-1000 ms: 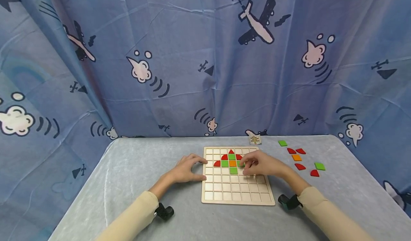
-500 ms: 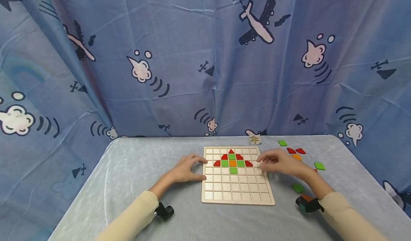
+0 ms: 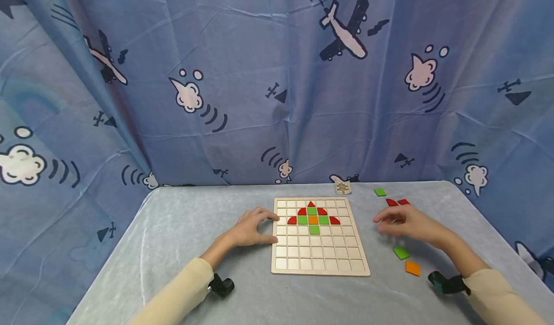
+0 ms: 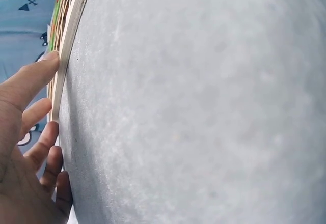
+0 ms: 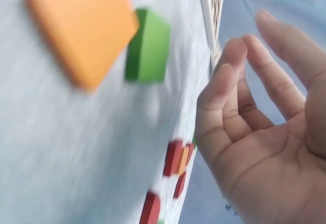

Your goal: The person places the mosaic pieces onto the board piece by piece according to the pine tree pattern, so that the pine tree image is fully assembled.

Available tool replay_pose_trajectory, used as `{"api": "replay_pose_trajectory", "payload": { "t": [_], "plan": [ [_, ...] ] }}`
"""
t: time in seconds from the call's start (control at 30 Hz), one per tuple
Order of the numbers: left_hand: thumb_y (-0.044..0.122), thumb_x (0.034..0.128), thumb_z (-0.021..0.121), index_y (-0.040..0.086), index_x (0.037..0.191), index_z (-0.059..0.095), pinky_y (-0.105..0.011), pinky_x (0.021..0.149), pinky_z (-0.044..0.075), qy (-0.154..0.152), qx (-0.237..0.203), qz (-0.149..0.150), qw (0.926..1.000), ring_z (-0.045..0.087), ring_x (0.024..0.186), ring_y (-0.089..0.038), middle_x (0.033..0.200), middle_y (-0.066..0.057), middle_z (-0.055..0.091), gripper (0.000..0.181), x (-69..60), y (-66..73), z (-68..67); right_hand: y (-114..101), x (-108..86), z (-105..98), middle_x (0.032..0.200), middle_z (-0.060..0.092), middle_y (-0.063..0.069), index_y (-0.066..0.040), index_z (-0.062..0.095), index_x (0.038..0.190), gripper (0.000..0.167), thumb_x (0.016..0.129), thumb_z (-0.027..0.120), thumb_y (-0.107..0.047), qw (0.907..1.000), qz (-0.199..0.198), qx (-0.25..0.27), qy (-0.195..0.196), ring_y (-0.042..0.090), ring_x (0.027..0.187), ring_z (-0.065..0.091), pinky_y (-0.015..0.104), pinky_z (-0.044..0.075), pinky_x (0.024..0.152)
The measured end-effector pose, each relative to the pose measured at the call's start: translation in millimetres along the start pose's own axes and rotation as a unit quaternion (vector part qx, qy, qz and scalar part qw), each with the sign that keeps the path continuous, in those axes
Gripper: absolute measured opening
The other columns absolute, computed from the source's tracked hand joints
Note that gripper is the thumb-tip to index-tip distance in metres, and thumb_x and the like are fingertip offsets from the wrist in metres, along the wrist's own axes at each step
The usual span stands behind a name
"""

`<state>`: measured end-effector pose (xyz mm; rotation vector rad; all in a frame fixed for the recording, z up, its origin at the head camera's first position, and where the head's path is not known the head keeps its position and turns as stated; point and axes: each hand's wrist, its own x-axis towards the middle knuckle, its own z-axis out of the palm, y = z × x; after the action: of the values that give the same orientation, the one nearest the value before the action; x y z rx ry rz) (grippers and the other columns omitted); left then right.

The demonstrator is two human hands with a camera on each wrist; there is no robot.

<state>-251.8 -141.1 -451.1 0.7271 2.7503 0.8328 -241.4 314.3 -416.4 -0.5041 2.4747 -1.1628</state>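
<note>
My left hand (image 3: 251, 230) touches the left edge of a wooden grid board (image 3: 320, 254) with thumb and fingers extended. In the left wrist view, the fingertips (image 4: 51, 56) meet the board's side. On the board, an orange square (image 3: 313, 219) is surrounded by green squares (image 3: 314, 230), with red quarter-round tiles (image 3: 334, 220) at the sides and a red triangle (image 3: 311, 204) on top. To the right of the board, my right hand (image 3: 409, 223) hovers above the table, fingers loosely bent and holding nothing. The right wrist view shows its palm (image 5: 254, 158) bare.
Nearer me than the right hand lie a loose green tile (image 3: 401, 253) and an orange tile (image 3: 412, 268). Red tiles (image 3: 391, 202) and a green tile (image 3: 380, 192) lie beyond it. A small patterned card (image 3: 343, 187) lies behind the board. A printed blue curtain (image 3: 225, 75) hangs behind the table.
My right hand has left the board and moved right, over the loose tiles. The red quarter-round tile at the pattern's right end, hidden before, now shows. The left hand keeps its place.
</note>
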Motion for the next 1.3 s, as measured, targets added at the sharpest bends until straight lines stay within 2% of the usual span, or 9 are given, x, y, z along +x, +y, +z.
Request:
{"api": "replay_pose_trajectory", "payload": {
  "t": [0.23,0.43,0.7,0.87,1.1,1.3],
  "plan": [
    [0.046,0.0807,0.079,0.027,0.131,0.060,-0.051,0.105,0.037,0.003,0.001,0.000,1.0000,0.047,0.125,-0.027,0.137,0.000,0.055,0.057,-0.2,-0.4,1.1,15.5,-17.0,-12.1,0.105,0.066,0.010,-0.001,0.064,0.123,0.039,0.093,0.069,-0.026,0.9997,0.012,-0.012,0.017,0.019,0.077,0.061,0.028,0.054,0.066],
    [0.046,0.0806,0.079,0.027,0.131,0.060,-0.052,0.106,0.037,0.003,-0.001,-0.001,1.0000,0.046,0.125,-0.027,0.137,0.000,0.054,0.057,0.1,-0.4,1.3,26.3,-25.2,-23.1,0.103,0.067,0.008,-0.002,0.063,0.125,0.041,0.093,0.068,-0.028,0.9977,0.050,-0.022,0.039,0.016,0.078,0.061,0.028,0.052,0.066],
    [0.048,0.0811,0.078,0.027,0.132,0.060,-0.051,0.105,0.037,0.000,-0.002,0.001,1.0000,0.046,0.126,-0.026,0.137,0.000,0.054,0.058,0.5,-1.9,1.7,43.6,-35.7,-43.9,0.105,0.068,0.006,-0.004,0.064,0.124,0.042,0.092,0.070,-0.030,0.9947,0.065,-0.049,0.063,0.010,0.080,0.061,0.028,0.052,0.067],
    [0.047,0.0813,0.078,0.027,0.132,0.060,-0.051,0.105,0.038,-0.002,0.000,0.002,1.0000,0.046,0.125,-0.026,0.137,0.000,0.054,0.057,0.8,-3.3,1.9,56.3,-40.6,-51.2,0.098,0.070,0.006,-0.001,0.064,0.124,0.044,0.090,0.072,-0.027,0.9942,0.065,-0.060,0.060,0.008,0.078,0.060,0.027,0.051,0.066],
    [0.047,0.0818,0.078,0.030,0.133,0.059,-0.050,0.107,0.037,-0.006,0.000,-0.006,1.0000,0.045,0.126,-0.026,0.139,0.002,0.053,0.057,0.6,-3.7,3.0,70.7,-40.9,-52.3,0.096,0.066,0.003,-0.002,0.066,0.123,0.045,0.088,0.075,-0.029,0.9903,0.092,-0.090,0.052,0.004,0.078,0.053,0.024,0.049,0.065],
    [0.046,0.0817,0.078,0.029,0.133,0.059,-0.051,0.105,0.037,-0.005,-0.002,-0.004,1.0000,0.045,0.125,-0.026,0.138,0.001,0.053,0.057,0.6,-3.8,2.6,71.8,-40.7,-51.7,0.091,0.062,0.001,-0.004,0.072,0.109,0.034,0.083,0.079,-0.023,0.9884,0.062,-0.126,0.058,0.002,0.077,0.048,0.020,0.046,0.066]
  ]
}}
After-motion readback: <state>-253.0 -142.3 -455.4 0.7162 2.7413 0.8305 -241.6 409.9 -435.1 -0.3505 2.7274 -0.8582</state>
